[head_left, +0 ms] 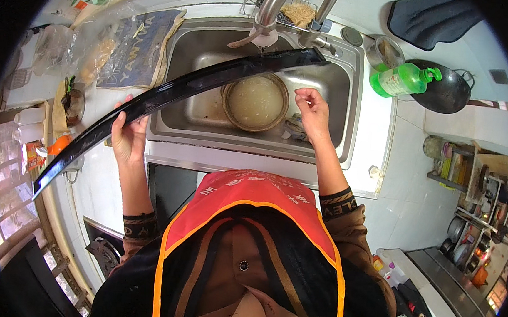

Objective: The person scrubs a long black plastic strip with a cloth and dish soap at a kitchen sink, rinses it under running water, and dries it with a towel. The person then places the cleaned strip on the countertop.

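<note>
My left hand point(129, 138) grips a long, glossy black panel point(188, 81) near its lower left part, thumb on the near side and fingertips showing at its far edge. The wet panel slants over the stainless steel sink point(185, 125), its right end beneath the faucet point(268, 16). A thin stream of water appears to meet it there. Under the panel, in the basin, sits a round pot point(255, 103) of cloudy water. My right hand point(314, 112) hovers over the basin's right side, fingers loosely bent, with nothing visible in it. Below that hand lies a crumpled cloth point(296, 128).
Right of the sink are a green pump bottle point(403, 80), a wok point(446, 90) and a clear container point(385, 53). A wire rack with a scouring pad point(298, 14) stands behind the faucet. On the left counter lie a printed cloth bag point(133, 48) and clear plastic bags point(91, 54).
</note>
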{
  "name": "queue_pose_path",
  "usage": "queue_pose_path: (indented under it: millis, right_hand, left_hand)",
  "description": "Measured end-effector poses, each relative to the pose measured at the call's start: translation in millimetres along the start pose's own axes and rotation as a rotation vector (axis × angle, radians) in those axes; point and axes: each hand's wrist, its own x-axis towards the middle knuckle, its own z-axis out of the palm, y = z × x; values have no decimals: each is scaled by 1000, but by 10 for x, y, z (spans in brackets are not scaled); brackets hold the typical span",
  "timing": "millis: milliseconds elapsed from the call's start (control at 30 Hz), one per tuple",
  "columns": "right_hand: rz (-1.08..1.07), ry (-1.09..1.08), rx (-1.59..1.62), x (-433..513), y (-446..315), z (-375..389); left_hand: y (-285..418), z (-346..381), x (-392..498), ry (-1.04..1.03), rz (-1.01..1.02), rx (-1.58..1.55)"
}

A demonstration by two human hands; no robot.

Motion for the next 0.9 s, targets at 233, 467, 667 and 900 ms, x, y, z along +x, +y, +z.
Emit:
queue_pose_path:
  millis: [233, 467, 667, 900]
  right_hand:
    - [-416, 50, -258, -207, -465, -215]
    - [-555, 133, -466, -414, -775, -617]
    - [-596, 84, -750, -513, -1028, -855]
    - [-633, -43, -1039, -448, -1171, -899]
  left_hand:
    - [-397, 248, 273, -287, -100, -13]
    - [-787, 468, 507, -315, -218, -28]
    - [-1148, 750, 520, -342, -310, -13]
    - [-1501, 1013, 422, -427, -463, -160]
